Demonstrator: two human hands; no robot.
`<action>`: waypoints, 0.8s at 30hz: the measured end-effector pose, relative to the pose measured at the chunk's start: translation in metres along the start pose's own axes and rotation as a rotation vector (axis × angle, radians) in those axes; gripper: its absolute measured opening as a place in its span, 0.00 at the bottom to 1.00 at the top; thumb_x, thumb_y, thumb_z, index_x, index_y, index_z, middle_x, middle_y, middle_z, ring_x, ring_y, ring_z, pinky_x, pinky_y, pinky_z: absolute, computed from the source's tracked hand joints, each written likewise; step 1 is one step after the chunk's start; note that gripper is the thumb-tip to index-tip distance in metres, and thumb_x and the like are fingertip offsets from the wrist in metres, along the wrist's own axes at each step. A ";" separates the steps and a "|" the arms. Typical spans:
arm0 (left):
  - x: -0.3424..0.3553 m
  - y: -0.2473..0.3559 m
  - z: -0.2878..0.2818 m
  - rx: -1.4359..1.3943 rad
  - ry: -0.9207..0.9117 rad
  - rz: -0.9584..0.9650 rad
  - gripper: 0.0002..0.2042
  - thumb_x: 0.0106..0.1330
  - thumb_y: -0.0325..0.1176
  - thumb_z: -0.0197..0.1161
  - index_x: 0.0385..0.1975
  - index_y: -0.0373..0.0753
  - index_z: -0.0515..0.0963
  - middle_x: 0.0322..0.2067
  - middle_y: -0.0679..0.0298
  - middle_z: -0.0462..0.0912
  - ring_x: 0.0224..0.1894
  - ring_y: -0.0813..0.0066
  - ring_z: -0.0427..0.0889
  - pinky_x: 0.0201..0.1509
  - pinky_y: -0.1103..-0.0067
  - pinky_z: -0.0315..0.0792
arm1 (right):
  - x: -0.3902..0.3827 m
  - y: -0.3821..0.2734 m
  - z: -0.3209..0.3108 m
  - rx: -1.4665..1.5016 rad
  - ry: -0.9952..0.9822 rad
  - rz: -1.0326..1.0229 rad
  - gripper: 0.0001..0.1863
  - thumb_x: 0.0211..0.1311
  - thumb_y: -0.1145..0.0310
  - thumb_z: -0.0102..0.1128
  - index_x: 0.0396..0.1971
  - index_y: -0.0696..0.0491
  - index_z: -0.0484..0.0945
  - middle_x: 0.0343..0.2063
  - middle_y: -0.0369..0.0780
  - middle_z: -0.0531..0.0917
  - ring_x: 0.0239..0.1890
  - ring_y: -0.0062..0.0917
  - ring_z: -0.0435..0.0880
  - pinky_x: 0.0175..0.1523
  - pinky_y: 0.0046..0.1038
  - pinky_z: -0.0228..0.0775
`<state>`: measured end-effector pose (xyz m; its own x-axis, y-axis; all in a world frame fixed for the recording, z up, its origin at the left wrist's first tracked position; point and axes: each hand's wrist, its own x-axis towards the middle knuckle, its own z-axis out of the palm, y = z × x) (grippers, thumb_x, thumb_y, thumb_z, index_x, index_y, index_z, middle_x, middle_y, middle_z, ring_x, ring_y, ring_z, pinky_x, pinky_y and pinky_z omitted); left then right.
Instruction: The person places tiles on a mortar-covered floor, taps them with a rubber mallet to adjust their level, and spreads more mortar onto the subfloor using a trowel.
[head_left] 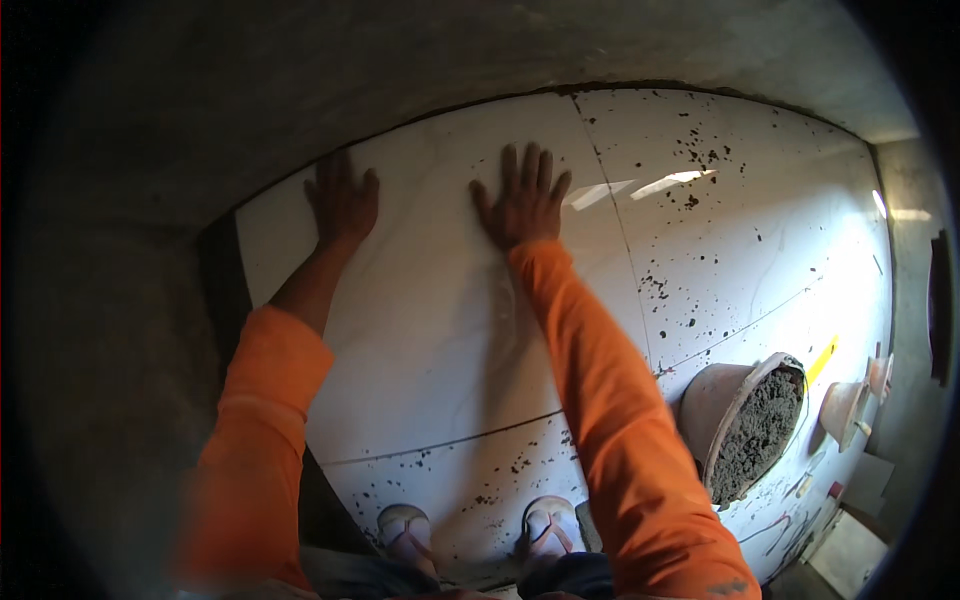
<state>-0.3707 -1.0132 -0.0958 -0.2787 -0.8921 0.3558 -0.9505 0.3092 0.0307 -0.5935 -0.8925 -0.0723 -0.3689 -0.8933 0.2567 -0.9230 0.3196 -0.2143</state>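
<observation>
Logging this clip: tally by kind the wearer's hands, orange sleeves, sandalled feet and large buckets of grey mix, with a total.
Left hand and right hand: 2
Left orange sleeve and right orange sleeve: 2
Left sandalled foot and right sandalled foot: 2
Large bucket of grey mix: 1
Total: 7

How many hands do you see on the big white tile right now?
2: the left hand by the far-left edge of the white tile, and the right hand nearer the seam. None seem hidden.
</observation>
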 end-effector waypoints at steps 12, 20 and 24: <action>0.007 0.004 0.008 -0.038 -0.045 0.085 0.33 0.63 0.49 0.53 0.62 0.32 0.59 0.62 0.45 0.59 0.64 0.52 0.59 0.68 0.60 0.50 | -0.061 -0.067 -0.078 0.382 -0.021 -0.088 0.39 0.60 0.49 0.50 0.63 0.61 0.57 0.65 0.54 0.54 0.70 0.47 0.45 0.68 0.57 0.35; 0.014 0.029 -0.017 0.024 -0.289 -0.009 0.31 0.70 0.48 0.43 0.68 0.37 0.48 0.69 0.54 0.47 0.71 0.58 0.45 0.72 0.61 0.39 | -0.059 0.023 -0.029 0.047 -0.053 -0.020 0.42 0.61 0.45 0.47 0.65 0.61 0.52 0.66 0.53 0.53 0.70 0.43 0.45 0.69 0.53 0.31; -0.010 0.046 -0.025 0.057 -0.330 0.081 0.33 0.69 0.50 0.43 0.68 0.37 0.48 0.70 0.55 0.44 0.72 0.55 0.42 0.71 0.57 0.37 | -0.079 0.030 -0.044 0.104 -0.191 0.077 0.42 0.61 0.45 0.47 0.65 0.62 0.51 0.66 0.53 0.52 0.71 0.44 0.45 0.70 0.52 0.31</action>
<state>-0.4080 -0.9816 -0.0748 -0.3743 -0.9267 0.0330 -0.9270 0.3729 -0.0404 -0.5967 -0.7987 -0.0579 -0.4010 -0.9145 0.0545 -0.8732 0.3636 -0.3245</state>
